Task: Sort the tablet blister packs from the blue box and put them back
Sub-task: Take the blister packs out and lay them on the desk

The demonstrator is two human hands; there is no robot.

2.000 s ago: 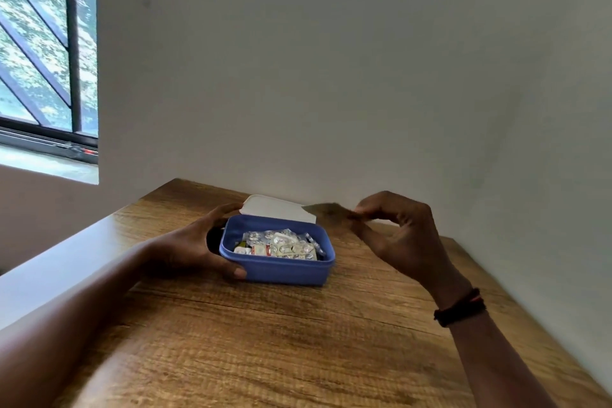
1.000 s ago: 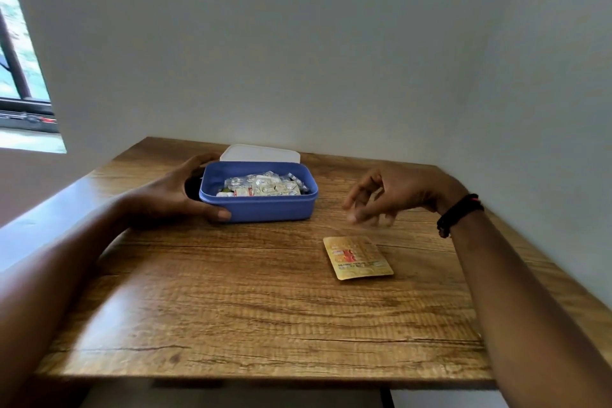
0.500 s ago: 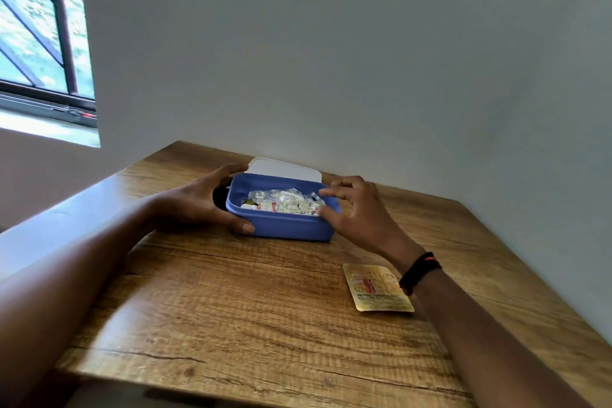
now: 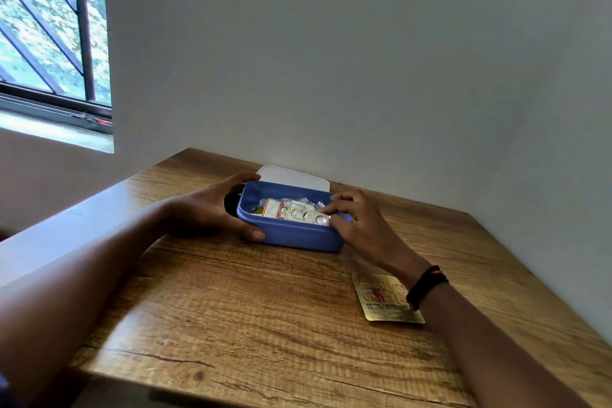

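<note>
The blue box (image 4: 291,237) stands near the back of the wooden table (image 4: 251,308), holding several silver blister packs. My left hand (image 4: 212,209) grips the box's left end. My right hand (image 4: 359,220) is at the box's right end, thumb and fingers pinched on the edge of a silver blister pack (image 4: 299,214) that lies on top of the pile. A gold blister pack (image 4: 384,300) lies flat on the table to the right, partly under my right wrist.
A white lid (image 4: 294,177) lies behind the box against the grey wall. A second wall borders the table's right side. A barred window (image 4: 49,30) is at the upper left. The table's near edge runs along the bottom.
My right hand set the gold pack down on the table, went back to the box and now pinches a silver pack there. My left hand stayed on the box.
</note>
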